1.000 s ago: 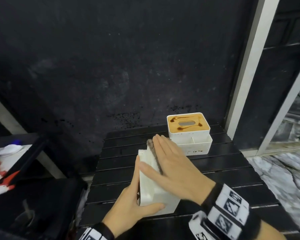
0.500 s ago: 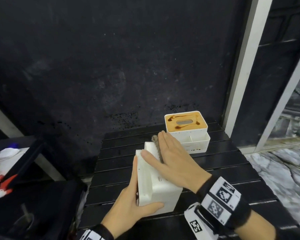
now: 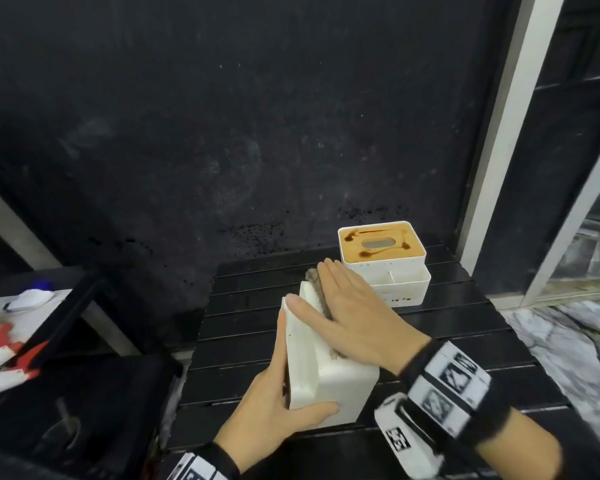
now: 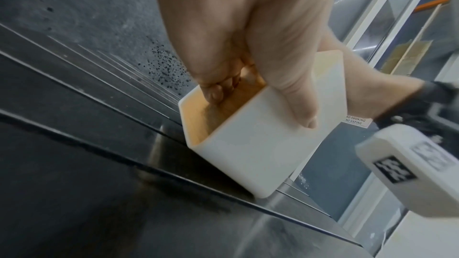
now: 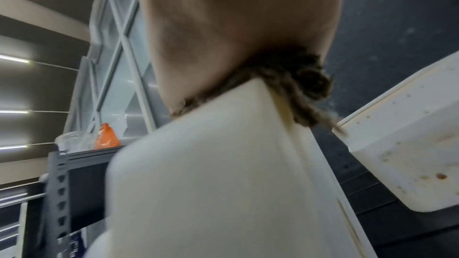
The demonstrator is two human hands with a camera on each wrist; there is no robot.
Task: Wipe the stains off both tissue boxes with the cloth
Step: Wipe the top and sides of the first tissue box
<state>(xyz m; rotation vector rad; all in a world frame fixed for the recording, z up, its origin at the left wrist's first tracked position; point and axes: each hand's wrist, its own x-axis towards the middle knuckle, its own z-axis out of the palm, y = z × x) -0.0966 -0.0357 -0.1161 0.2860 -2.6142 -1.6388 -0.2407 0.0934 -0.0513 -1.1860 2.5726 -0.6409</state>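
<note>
The near white tissue box point(image 3: 329, 386) lies tipped on its side on the black slatted table point(image 3: 447, 334). My left hand point(image 3: 281, 403) grips its near end, fingers on the orange face point(image 4: 198, 121) and thumb on the white side point(image 4: 248, 154). My right hand point(image 3: 347, 317) lies flat on the box's upper side and presses the grey-brown cloth point(image 3: 313, 277) under its palm. The cloth point(image 5: 293, 85) bulges out past the box edge point(image 5: 211, 183). The second tissue box point(image 3: 381, 251) stands upright behind, with brown stains on its orange top and specks on its white wall point(image 5: 410, 154).
A dark wall rises right behind the table. A white post point(image 3: 499, 133) and a marble floor point(image 3: 568, 341) lie to the right. To the left are a black bin point(image 3: 66, 410) and a shelf with red and white items point(image 3: 11, 358).
My right hand has slid the cloth a little away from me along the near box. My left hand has kept its grip on the box.
</note>
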